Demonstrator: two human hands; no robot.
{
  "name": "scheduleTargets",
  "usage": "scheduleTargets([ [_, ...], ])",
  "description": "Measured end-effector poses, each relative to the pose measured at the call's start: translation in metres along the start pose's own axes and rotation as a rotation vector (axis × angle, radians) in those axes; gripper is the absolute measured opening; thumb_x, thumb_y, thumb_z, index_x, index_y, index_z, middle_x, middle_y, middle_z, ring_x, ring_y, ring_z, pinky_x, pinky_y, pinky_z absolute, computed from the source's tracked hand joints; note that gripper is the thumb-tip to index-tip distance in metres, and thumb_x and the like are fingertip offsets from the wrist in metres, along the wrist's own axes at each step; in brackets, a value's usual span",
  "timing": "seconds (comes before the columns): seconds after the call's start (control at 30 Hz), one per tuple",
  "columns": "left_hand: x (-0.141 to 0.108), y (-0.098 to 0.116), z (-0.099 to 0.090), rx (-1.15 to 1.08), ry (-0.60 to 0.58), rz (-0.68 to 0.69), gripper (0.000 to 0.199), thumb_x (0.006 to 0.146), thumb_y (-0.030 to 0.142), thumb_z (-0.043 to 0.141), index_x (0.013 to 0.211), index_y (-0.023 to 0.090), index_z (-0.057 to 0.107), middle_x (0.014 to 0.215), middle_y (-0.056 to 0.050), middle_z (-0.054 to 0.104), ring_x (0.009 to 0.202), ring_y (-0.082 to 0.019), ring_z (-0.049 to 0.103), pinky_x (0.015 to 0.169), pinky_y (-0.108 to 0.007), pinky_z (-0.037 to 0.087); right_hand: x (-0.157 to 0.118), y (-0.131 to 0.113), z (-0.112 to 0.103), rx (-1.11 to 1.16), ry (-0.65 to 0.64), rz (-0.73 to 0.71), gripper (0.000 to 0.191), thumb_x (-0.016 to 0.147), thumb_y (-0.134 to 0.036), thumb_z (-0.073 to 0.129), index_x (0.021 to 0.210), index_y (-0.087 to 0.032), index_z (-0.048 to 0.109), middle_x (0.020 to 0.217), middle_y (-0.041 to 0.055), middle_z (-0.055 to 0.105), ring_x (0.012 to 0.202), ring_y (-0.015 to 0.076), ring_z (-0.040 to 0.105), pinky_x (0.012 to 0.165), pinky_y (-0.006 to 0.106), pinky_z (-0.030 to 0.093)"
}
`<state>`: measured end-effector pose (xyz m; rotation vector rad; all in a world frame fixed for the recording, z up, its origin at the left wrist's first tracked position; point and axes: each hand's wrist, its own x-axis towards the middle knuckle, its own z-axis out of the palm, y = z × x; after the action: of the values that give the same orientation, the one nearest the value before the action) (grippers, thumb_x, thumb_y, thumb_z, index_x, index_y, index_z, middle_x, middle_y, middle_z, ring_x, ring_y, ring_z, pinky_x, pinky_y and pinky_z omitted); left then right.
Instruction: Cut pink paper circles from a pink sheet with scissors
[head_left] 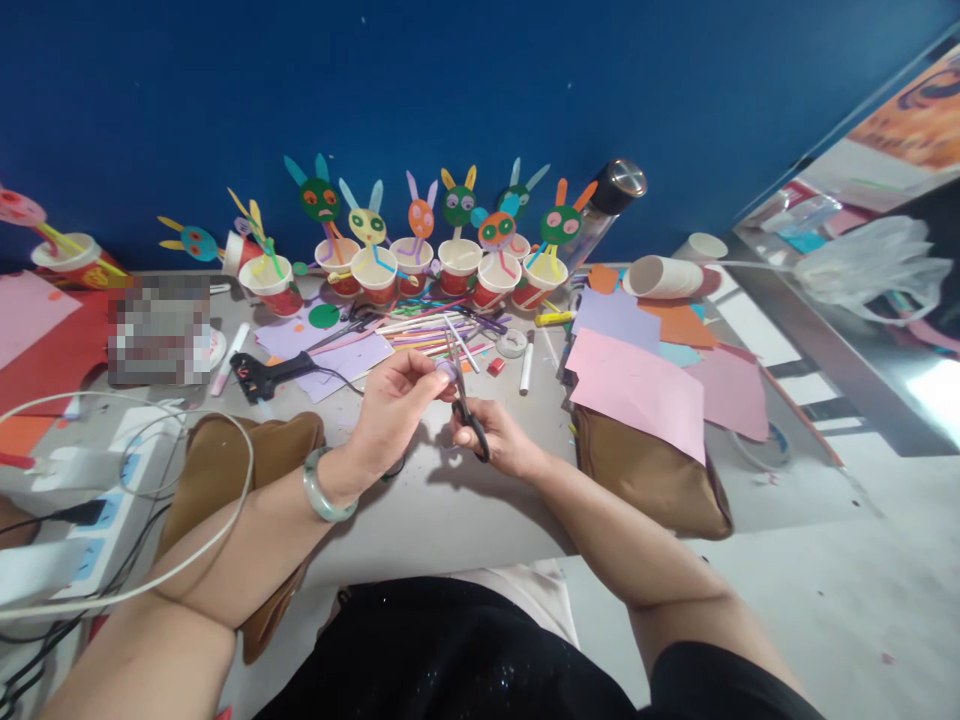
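Observation:
Between the fingertips of my left hand is a small piece of purple paper. My right hand is closed round the black handles of a pair of scissors, whose blades point away from me and lie right at the paper. Whether the blades are biting into it I cannot tell. Just beyond both hands lies a pile of coloured sticks. A roll of clear tape and a white marker lie past my right hand. Left of my left hand rests a black glue gun.
Paper cups with paper rabbit faces line the blue wall, beside a glass bottle. Pink paper lies over a brown pouch at right. A white power strip with loose cables crowds the left.

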<state>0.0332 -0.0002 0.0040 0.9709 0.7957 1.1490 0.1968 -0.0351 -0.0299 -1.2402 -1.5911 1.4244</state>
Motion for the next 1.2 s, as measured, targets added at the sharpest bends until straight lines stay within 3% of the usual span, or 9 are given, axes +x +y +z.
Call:
scheduleTargets([
  [0.53,0.0006,0.0014,-0.0017,0.023,-0.003,0.097,0.018,0.076,0.025,0.077,0.077,0.018,0.060,0.068,0.003,0.068,0.063,-0.011,0.068,0.065,-0.024,0.055,-0.0009,-0.0010,-0.0031,-0.016,-0.015,0.007,0.073,0.061,-0.088,0.064,0.063,-0.017,0.049,0.056,-0.0045,0.042,0.056,0.0093,0.036,0.053,0.025,0.027],
  [1.2,0.0011,0.0061,-0.0011,0.053,0.007,0.121,0.019,0.074,0.026,0.077,0.075,0.018,0.061,0.068,0.002,0.068,0.063,-0.011,0.066,0.063,-0.025,0.054,-0.0004,-0.0013,-0.0071,-0.033,-0.031,-0.001,0.073,0.060,-0.089,0.064,0.061,-0.018,0.047,0.058,-0.0042,0.041,0.058,0.0096,0.035,0.055,0.025,0.028],
])
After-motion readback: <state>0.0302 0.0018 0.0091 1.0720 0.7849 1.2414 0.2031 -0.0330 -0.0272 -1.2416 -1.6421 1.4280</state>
